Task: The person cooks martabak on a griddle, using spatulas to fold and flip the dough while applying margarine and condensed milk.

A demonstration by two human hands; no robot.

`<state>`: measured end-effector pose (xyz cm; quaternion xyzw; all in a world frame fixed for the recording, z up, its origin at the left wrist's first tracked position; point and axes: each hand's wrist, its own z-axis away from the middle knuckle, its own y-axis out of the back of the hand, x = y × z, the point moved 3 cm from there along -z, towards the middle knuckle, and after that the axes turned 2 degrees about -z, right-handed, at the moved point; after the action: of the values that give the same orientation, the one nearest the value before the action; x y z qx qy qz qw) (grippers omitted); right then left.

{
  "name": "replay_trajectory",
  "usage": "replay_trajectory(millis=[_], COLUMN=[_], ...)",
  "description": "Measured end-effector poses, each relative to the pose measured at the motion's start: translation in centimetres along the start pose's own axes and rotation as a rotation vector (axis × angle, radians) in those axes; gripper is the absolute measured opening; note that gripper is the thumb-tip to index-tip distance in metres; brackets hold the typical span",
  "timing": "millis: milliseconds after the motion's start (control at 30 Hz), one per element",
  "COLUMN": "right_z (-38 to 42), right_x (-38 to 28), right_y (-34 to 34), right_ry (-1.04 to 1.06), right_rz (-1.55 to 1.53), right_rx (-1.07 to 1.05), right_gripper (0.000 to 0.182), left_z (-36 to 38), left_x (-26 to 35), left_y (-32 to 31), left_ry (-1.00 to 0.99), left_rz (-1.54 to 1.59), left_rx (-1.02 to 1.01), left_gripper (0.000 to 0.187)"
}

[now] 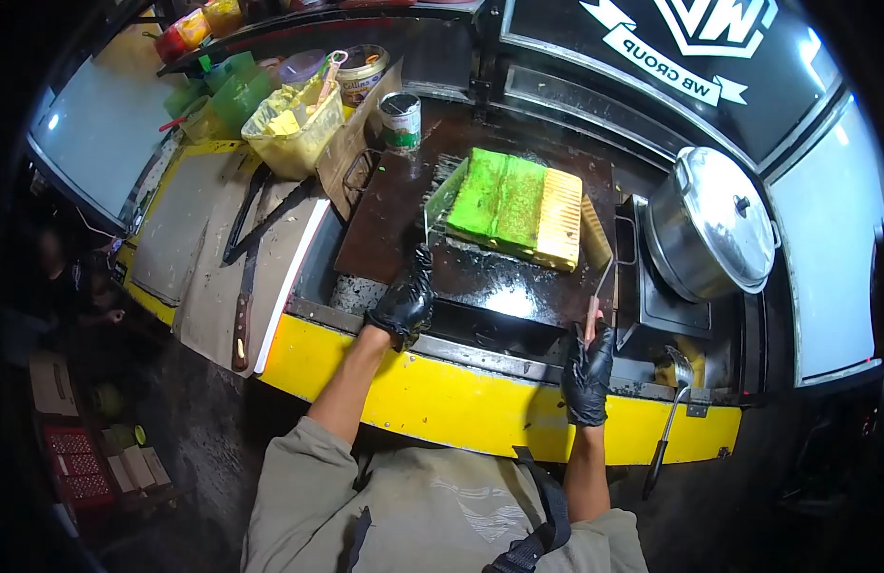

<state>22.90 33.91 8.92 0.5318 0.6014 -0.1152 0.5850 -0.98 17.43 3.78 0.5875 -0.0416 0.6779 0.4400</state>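
Observation:
A block of bread (514, 208), green on the left and golden on the right, lies on the dark griddle (385, 224). My left hand (406, 298), in a black glove, is closed on the handle of a scraper (446, 199) whose blade stands against the bread's left side. The gloved right hand (587, 371) grips the reddish handle of a second scraper (596, 232), its blade upright at the bread's right edge. Both hands are at the griddle's near side.
A lidded metal pot (714, 224) stands right of the griddle. Further left are a can (401, 121), a tub of yellow spread (294, 129), and a knife (244, 306) on a board (213, 277). A slotted turner (673, 411) lies at the right front. A person (65, 286) is at far left.

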Motion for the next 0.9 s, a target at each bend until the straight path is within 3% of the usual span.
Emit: replay_trajectory(millis=[33, 100, 133, 167, 200, 267, 300, 333, 400, 500, 600, 667, 733, 767, 800, 833, 867, 900], right_z=[0.0, -0.1, -0.5, -0.9, -1.0, -1.4, -1.1, -0.7, 0.7, 3.2, 4.8, 5.5, 6.4, 6.3, 5.8, 5.1, 4.0, 3.2], right_x=[0.3, 0.5, 0.4, 0.3, 0.7, -0.9, -1.1, -2.5, -3.6, -3.2, -3.8, -4.1, -2.7, -3.0, -2.2, -2.0, -1.9, -0.9], right_y=[-0.4, -1.1, -1.6, -2.1, -2.8, -3.1, -3.0, -2.5, -1.7, -0.7, 1.4, 3.1, 4.3, 4.8, 4.8, 4.9, 4.9, 4.6], right_ry=[-0.055, 0.024, 0.067, 0.115, 0.003, 0.2, 0.04, 0.06, 0.278, 0.076, -0.05, -0.212, -0.231, -0.312, -0.179, -0.203, -0.228, -0.234], right_rz=[-0.007, 0.027, 0.086, 0.113, 0.051, 0.134, 0.045, -0.044, 0.178, 0.014, -0.023, -0.108, -0.12, -0.16, -0.069, -0.08, -0.092, -0.058], right_rx=[-0.005, 0.008, 0.004, -0.003, -0.014, -0.004, -0.094, -0.121, -0.121, -0.211, -0.173, -0.177, -0.093, -0.075, -0.042, -0.053, -0.063, -0.045], right_gripper=[0.038, 0.037, 0.037, 0.036, 0.035, 0.034, 0.035, 0.035, 0.038, 0.044, 0.038, 0.035, 0.034, 0.035, 0.036, 0.037, 0.037, 0.039], left_z=[0.0, -1.5, -2.0, -0.2, -0.2, -0.4, -0.5, -0.6, 0.2, 6.7, 10.0, 11.0, 10.4, 9.9, 9.5, 7.5, 6.1, 4.6], left_x=[-0.2, -3.7, -4.8, -0.9, -0.9, -1.1, -2.1, -3.9, -5.8, -1.0, 1.0, 2.7, 1.0, 2.0, 3.1, 0.1, -0.7, 0.0], left_y=[0.6, 0.6, 0.4, 1.3, 1.3, 2.6, 3.0, 3.5, 4.7, 6.5, 5.4, 4.7, 3.4, 3.0, 2.6, 1.3, 0.6, 0.0], left_ry=[0.021, 0.056, 0.094, 0.128, 0.127, 0.049, 0.049, 0.042, 0.023, 0.317, 0.345, 0.32, -0.115, 0.111, 0.337, 0.355, 0.35, 0.125], left_rz=[-0.065, 0.045, 0.157, 0.155, 0.146, 0.112, 0.109, 0.249, 0.535, 0.522, 0.496, 0.364, 0.254, 0.403, 0.549, 0.613, 0.614, 0.536], left_rx=[-0.18, -0.21, -0.227, -0.082, -0.089, 0.165, 0.161, 0.157, 0.157, -0.178, -0.042, -0.032, 0.013, -0.097, -0.208, -0.351, -0.348, -0.359], left_gripper=[0.056, 0.061, 0.075, 0.076, 0.076, 0.072, 0.072, 0.069, 0.079, 0.078, 0.047, 0.04, 0.035, 0.038, 0.061, 0.057, 0.057, 0.056])
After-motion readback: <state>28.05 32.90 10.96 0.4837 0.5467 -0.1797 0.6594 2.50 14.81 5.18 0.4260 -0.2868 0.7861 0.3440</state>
